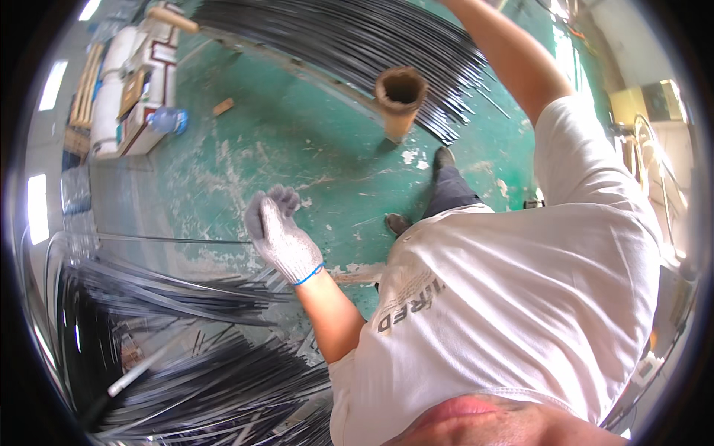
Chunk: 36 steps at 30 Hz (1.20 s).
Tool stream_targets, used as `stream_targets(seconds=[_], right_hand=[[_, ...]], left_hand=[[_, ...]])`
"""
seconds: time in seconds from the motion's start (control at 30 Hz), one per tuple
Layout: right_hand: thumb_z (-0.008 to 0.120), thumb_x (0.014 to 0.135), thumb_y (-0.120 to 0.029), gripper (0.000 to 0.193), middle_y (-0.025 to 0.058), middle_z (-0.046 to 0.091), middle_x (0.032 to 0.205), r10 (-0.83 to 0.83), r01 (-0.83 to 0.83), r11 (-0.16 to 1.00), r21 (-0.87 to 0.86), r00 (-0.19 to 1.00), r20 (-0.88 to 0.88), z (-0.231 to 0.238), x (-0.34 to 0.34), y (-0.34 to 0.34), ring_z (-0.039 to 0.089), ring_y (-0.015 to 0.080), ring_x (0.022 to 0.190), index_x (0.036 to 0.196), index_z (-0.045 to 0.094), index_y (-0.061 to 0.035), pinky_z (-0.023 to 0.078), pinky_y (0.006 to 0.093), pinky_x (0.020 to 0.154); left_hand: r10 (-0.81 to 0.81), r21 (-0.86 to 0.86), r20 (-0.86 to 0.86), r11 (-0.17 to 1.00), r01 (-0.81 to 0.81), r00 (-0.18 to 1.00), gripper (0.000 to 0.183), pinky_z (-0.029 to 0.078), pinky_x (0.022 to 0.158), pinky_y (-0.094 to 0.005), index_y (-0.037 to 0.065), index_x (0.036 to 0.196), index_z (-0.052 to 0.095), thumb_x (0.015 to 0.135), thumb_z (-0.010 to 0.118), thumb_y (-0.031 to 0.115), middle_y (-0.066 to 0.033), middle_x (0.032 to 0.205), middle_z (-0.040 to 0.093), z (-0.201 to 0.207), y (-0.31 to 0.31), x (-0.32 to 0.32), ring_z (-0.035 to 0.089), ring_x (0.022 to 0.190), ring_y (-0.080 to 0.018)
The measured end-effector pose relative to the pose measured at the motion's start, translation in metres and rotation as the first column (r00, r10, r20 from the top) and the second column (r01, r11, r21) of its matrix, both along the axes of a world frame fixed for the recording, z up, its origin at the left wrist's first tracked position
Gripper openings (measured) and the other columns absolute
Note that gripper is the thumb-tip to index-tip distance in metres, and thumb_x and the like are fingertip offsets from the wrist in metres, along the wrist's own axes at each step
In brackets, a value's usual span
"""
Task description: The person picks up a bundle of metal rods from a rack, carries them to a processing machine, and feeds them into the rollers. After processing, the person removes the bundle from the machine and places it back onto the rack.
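Observation:
My left hand (281, 234), in a grey-white knitted glove with a blue cuff edge, is raised over the green floor. Its fingers curl in; whatever they might hold is hidden. A thin dark strip (175, 239) runs from the left up to the glove's edge, and I cannot tell whether it is gripped or passes behind. My right arm (513, 63) stretches toward the far edge of the picture, its hand out of view. Nearest that arm is a long bundle of thin black strips (338, 37), ends fanned toward my feet. A thick brown cardboard tube (400, 125) stands upright beside this bundle.
More black strips (216, 379) lie heaped at the near left, with a pale rod (141, 372) across them. At the far left are stacked boxes (160, 78), a clear blue bottle (167, 120) and a small wooden block (222, 107). Scuffed green floor (245, 149) lies between.

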State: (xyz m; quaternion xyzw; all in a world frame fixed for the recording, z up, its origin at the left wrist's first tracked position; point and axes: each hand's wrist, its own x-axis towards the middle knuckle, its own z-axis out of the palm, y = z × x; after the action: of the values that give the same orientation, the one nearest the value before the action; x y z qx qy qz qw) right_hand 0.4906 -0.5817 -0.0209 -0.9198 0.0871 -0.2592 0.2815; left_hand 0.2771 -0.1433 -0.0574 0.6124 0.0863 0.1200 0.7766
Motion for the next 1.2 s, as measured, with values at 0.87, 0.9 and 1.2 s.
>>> stream_targets(seconds=[0.87, 0.9, 1.2], right_hand=[[0.083, 0.083, -0.039, 0.050, 0.0187, 0.070, 0.113, -0.016, 0.108, 0.993, 0.057, 0.579, -0.815, -0.431, -0.019, -0.105, 0.069, 0.0367, 0.107, 0.112, 0.068, -0.0024, 0.059, 0.0468, 0.088], [0.082, 0.084, -0.038, 0.046, 0.0200, 0.072, 0.112, 0.042, 0.070, 0.993, 0.097, 0.554, -0.831, -0.440, -0.016, -0.115, 0.072, 0.0368, 0.104, 0.111, 0.069, -0.0031, 0.059, 0.0477, 0.087], [0.082, 0.079, -0.042, 0.045, 0.0234, 0.074, 0.108, 0.261, -0.023, 0.962, 0.273, 0.384, -0.886, -0.411, 0.011, -0.161, 0.072, 0.0387, 0.103, 0.105, 0.079, -0.0040, 0.058, 0.0453, 0.092]], left_hand=[[-0.013, 0.850, -0.206, 0.493, 0.186, 0.978, 0.010, 0.052, 0.073, -0.0319, -0.004, 0.099, 0.069, 0.097, 0.064, 0.004, -0.0124, 0.091, 0.070, -0.050, -0.288, 0.145, 0.065, 0.079, -0.0204], [-0.012, 0.860, -0.208, 0.475, 0.188, 0.978, 0.010, 0.052, 0.072, -0.0323, -0.004, 0.100, 0.069, 0.097, 0.064, 0.004, -0.0127, 0.091, 0.070, -0.048, -0.290, 0.146, 0.065, 0.079, -0.0212], [-0.027, 0.899, -0.161, 0.410, 0.157, 0.987, 0.011, 0.052, 0.071, -0.0373, -0.002, 0.099, 0.070, 0.096, 0.064, 0.006, -0.0142, 0.089, 0.069, -0.045, -0.284, 0.142, 0.066, 0.078, -0.0282]])
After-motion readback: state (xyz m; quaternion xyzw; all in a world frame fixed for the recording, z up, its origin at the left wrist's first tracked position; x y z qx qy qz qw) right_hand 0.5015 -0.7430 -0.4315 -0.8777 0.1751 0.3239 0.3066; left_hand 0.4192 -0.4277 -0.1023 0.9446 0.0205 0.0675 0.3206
